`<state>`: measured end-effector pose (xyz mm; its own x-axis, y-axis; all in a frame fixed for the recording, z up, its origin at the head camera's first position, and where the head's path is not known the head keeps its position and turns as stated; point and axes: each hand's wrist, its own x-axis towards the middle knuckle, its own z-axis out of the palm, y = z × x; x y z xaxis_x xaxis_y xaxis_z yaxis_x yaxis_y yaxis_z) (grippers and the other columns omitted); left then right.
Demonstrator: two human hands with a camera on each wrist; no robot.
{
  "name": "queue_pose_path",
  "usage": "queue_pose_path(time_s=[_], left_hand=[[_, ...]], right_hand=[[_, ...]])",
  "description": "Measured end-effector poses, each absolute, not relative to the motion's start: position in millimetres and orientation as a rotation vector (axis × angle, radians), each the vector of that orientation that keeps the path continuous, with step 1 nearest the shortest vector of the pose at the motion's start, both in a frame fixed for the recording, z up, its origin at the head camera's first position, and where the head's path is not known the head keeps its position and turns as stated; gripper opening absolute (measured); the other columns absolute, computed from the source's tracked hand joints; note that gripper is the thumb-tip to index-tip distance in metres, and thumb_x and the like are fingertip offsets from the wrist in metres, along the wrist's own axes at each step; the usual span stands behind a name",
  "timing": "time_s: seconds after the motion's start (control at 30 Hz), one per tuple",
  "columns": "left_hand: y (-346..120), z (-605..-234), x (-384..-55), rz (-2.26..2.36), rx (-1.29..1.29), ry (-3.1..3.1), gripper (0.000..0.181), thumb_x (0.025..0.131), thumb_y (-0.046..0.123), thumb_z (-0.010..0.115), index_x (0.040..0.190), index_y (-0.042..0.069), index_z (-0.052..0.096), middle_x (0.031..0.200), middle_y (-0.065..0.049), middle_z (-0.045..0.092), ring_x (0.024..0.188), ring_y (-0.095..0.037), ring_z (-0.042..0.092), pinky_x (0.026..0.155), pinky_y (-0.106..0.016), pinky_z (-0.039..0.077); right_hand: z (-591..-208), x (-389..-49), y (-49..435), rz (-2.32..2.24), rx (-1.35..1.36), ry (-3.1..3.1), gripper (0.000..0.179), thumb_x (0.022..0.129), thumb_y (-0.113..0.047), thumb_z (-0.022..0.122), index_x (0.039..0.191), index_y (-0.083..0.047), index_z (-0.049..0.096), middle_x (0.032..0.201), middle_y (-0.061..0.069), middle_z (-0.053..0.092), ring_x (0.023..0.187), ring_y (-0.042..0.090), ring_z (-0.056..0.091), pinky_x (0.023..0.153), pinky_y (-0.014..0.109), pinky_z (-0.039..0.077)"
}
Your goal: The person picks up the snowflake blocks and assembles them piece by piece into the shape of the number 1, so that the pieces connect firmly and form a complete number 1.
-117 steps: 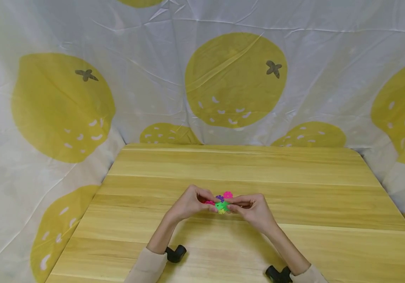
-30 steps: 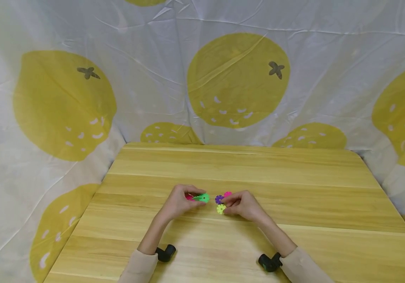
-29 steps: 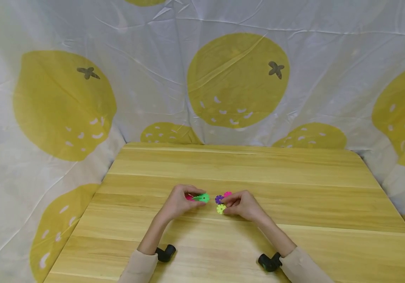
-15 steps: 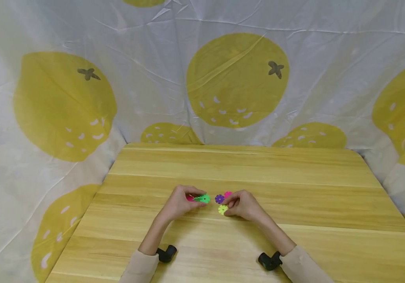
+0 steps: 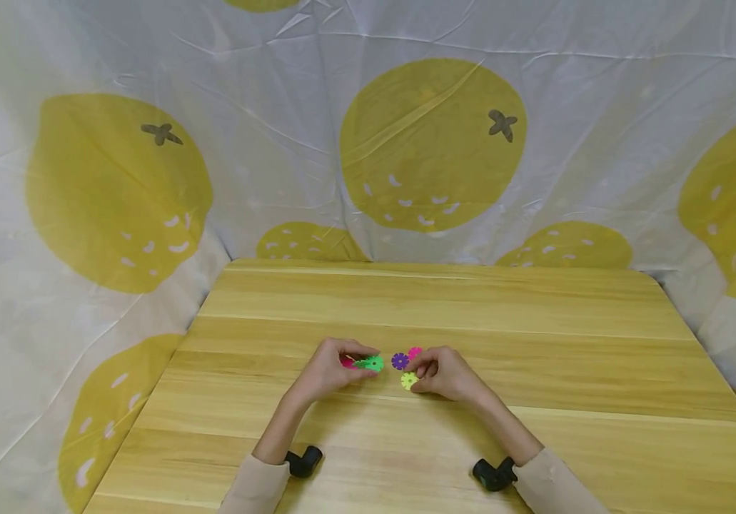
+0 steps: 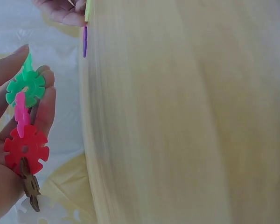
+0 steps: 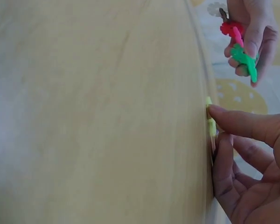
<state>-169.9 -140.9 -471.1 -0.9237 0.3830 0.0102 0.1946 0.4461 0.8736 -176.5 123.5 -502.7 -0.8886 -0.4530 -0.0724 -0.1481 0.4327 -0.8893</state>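
Note:
My left hand holds a chain of interlocking plastic snowflake discs. In the left wrist view the chain runs from a green disc under thumb and fingers through a pink disc, a red disc and a brown disc to a white disc. A second green disc stands at the chain's end. My right hand pinches a yellow snowflake disc at the tabletop. Just beyond its fingers lie a purple disc and a loose pink disc, partly covered by that hand.
The wooden table stretches beneath both hands. A white cloth printed with yellow fruit hangs behind and beside it. Black wrist-worn devices, one left and one right, stick out at the sleeves.
Earlier both hands met at the green discs; since then they have parted, the chain staying in my left hand. Over the last second the yellow disc has shifted slightly right with my right fingertips.

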Motion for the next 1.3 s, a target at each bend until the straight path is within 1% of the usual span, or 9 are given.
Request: queue_pose_path(time_s=[0.17, 0.3, 0.6, 0.77, 0.9, 1.1, 1.3], left_hand=[[-140, -472, -170, 1.492, 0.538, 2.497, 0.028, 0.085, 0.008, 0.086, 0.112, 0.005, 0.08, 0.108, -0.011, 0.079, 0.088, -0.014, 0.067, 0.071, -0.018, 0.054], [-140, -471, -170, 1.496, 0.545, 2.492, 0.027, 0.085, 0.007, 0.085, 0.112, 0.005, 0.08, 0.107, -0.01, 0.078, 0.088, -0.014, 0.066, 0.071, -0.018, 0.054], [-137, -471, -169, 1.481, 0.545, 2.488, 0.03, 0.084, 0.011, 0.087, 0.113, 0.006, 0.08, 0.108, -0.009, 0.078, 0.086, -0.013, 0.064, 0.069, -0.018, 0.053], [-135, -471, -168, 1.471, 0.531, 2.49, 0.029, 0.084, 0.01, 0.086, 0.112, 0.006, 0.08, 0.107, -0.008, 0.078, 0.087, -0.013, 0.063, 0.069, -0.018, 0.052], [-134, -469, -168, 1.467, 0.542, 2.497, 0.027, 0.082, 0.009, 0.087, 0.109, 0.008, 0.082, 0.103, -0.006, 0.078, 0.086, -0.014, 0.063, 0.068, -0.018, 0.051], [-132, -468, -168, 1.476, 0.553, 2.493, 0.025, 0.081, 0.008, 0.088, 0.106, 0.009, 0.083, 0.101, -0.007, 0.079, 0.088, -0.015, 0.065, 0.069, -0.018, 0.051], [-130, -468, -167, 1.481, 0.545, 2.484, 0.026, 0.081, 0.008, 0.088, 0.106, 0.009, 0.081, 0.103, -0.008, 0.079, 0.091, -0.017, 0.07, 0.071, -0.019, 0.055]], right_hand=[[-505, -174, 124, -1.435, -0.534, 2.39, 0.023, 0.077, 0.003, 0.087, 0.096, 0.0, 0.074, 0.086, 0.011, 0.067, 0.07, 0.01, 0.058, 0.062, 0.019, 0.051], [-505, -172, 125, -1.44, -0.568, 2.408, 0.023, 0.077, 0.005, 0.086, 0.094, -0.001, 0.072, 0.085, 0.011, 0.067, 0.07, 0.01, 0.058, 0.063, 0.02, 0.051], [-505, -170, 125, -1.435, -0.535, 2.424, 0.019, 0.082, 0.001, 0.084, 0.097, -0.005, 0.075, 0.082, 0.005, 0.063, 0.073, 0.011, 0.055, 0.064, 0.019, 0.048], [-506, -168, 126, -1.445, -0.535, 2.45, 0.018, 0.082, 0.003, 0.082, 0.096, -0.007, 0.076, 0.081, 0.004, 0.065, 0.072, 0.01, 0.057, 0.064, 0.02, 0.049], [-506, -167, 128, -1.461, -0.524, 2.464, 0.016, 0.084, 0.002, 0.082, 0.096, -0.007, 0.077, 0.081, 0.004, 0.066, 0.073, 0.009, 0.058, 0.065, 0.02, 0.051], [-507, -167, 131, -1.495, -0.497, 2.414, 0.013, 0.088, 0.001, 0.078, 0.1, -0.005, 0.075, 0.084, 0.007, 0.066, 0.076, 0.012, 0.059, 0.067, 0.02, 0.051], [-505, -165, 138, -1.596, -0.416, 2.287, 0.015, 0.093, 0.001, 0.073, 0.108, -0.001, 0.073, 0.093, 0.012, 0.07, 0.08, 0.016, 0.065, 0.068, 0.021, 0.056]])
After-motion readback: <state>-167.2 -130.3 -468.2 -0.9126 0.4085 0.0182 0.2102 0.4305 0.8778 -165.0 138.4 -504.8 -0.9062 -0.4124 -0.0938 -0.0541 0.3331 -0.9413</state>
